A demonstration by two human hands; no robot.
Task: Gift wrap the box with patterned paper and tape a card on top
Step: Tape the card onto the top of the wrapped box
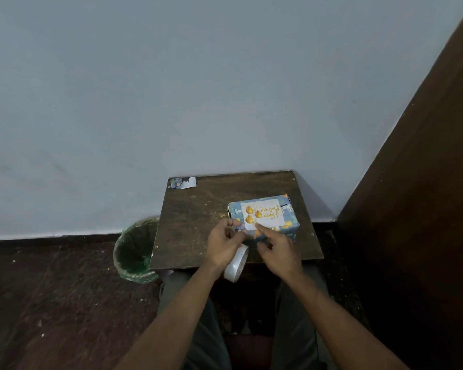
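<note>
The wrapped box (265,222) sits near the right edge of the small wooden table (198,217), with the card (262,213) lying on its top. The left hand (223,245) curls round the tape roll (235,264) at the table's near edge. The right hand (277,249) presses its forefinger on the card's near edge (other fingers loosely bent). A paper scrap (183,182) lies at the far left corner.

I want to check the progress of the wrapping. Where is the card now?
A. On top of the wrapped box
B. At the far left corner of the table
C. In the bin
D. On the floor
A: the card lies flat on the wrapped box, with the right hand pointing a finger at its near edge.
</note>
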